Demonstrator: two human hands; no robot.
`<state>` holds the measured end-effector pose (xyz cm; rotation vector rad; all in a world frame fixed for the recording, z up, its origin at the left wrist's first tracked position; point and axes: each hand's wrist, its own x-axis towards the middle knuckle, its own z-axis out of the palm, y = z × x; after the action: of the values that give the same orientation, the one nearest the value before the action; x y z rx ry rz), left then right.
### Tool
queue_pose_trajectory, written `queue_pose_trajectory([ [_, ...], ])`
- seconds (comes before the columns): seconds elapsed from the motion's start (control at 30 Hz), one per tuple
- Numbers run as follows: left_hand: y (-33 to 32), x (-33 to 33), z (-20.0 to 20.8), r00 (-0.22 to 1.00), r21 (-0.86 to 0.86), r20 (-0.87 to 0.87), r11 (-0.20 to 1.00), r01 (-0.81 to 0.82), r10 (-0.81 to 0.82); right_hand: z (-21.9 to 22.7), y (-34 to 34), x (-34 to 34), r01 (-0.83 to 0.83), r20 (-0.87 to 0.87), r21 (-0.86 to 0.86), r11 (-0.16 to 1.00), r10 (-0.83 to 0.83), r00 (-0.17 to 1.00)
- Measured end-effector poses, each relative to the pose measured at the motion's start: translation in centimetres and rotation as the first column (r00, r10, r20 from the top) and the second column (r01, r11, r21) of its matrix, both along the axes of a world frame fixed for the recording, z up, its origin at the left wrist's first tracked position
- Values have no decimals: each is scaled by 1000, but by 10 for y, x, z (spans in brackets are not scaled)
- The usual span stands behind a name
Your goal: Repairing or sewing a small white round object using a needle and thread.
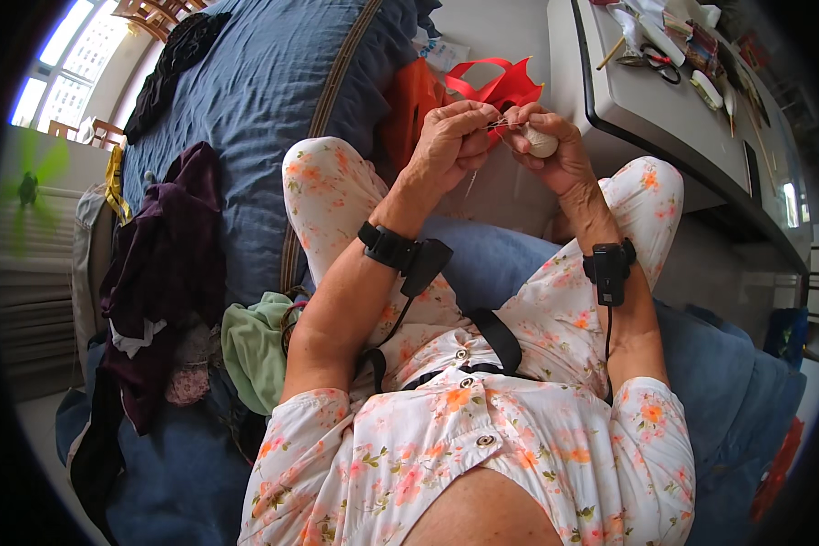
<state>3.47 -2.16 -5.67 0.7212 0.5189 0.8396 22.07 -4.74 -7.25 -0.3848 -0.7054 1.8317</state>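
Observation:
Both hands meet in front of me above my knees. My left hand (457, 136) is closed in a pinch on a thin pale thread (499, 122), a loose end of which dangles beneath it. A small off-white ball of thread (541, 142) sits in the curled fingers of my right hand (560, 150). The right thumb and forefinger also pinch the thread, close to the left fingertips. Whether a needle is among the strands is too small to tell. Just behind the hands stands a red bag (500, 84) with ribbon-like handles.
A blue-covered bed (264, 100) lies to the left, with a dark purple garment (177, 246) and a light green cloth (257, 350) near it. At the right, a grey-white table (646, 109) holds scissors (662, 64) and assorted small items. Black straps with boxes circle both forearms.

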Motion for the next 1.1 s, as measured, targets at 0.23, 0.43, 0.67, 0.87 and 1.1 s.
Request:
queue_pose_trajectory([
  [0.23, 1, 0, -3, 998, -8, 34, 999, 51, -51, -2, 1, -1, -26, -115, 5, 1000, 26, 993],
  [0.43, 6, -6, -3, 975, 5, 122, 983, 185, -185, 0, 0, 1, -33, -161, 19, 999, 35, 986],
  [0.67, 10, -17, 5, 992, 34, -12, 992, 124, -124, 9, -2, 5, -54, -200, 23, 998, 57, 978],
  [0.87, 10, -19, 11, 995, 25, -102, 999, 25, -22, 18, -2, 12, -111, -215, 49, 993, 119, 969],
  [1.1, 12, -22, 9, 996, 50, -94, 999, -1, 6, 20, -4, 14, -156, -201, 55, 986, 164, 966],
])
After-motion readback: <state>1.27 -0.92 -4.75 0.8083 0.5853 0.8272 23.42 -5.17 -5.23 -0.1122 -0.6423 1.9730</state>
